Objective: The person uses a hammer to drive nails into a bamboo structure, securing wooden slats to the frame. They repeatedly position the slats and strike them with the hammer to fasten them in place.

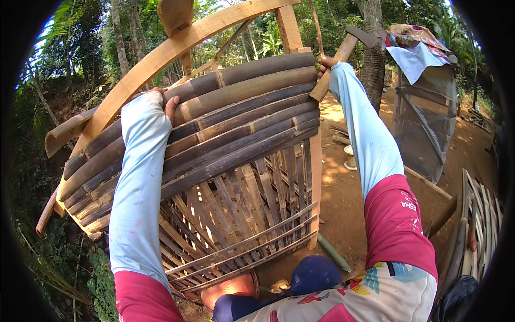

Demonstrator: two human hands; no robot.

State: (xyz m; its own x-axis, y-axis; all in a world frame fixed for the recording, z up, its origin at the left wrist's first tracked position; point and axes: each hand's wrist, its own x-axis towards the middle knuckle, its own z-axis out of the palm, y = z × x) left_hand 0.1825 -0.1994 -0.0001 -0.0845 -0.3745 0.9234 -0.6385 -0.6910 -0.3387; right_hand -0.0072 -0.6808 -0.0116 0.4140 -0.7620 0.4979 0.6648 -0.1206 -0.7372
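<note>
My left hand (pixel 168 106) is closed over the upper edge of a split bamboo slat (pixel 247 95), its thumb on the near side. Dark and tan slats lie side by side across a curved wooden frame (pixel 214 28). At the slats' right end, my right hand (pixel 326 65) grips a hammer (pixel 344 49) by its flat wooden handle, the dark head pointing up and right. Part of that hand is hidden behind the handle. Below the slats, a panel of narrow upright bamboo strips (pixel 247 198) joins a pale wooden post (pixel 315 177).
An orange-red rounded object (pixel 230 290) sits under the panel near my knees. A green bamboo piece (pixel 333 252) lies on the dirt. At right stand a mesh-sided structure (pixel 424 123) topped with cloth and a stack of bamboo strips (pixel 477 225). Dense plants drop away at left.
</note>
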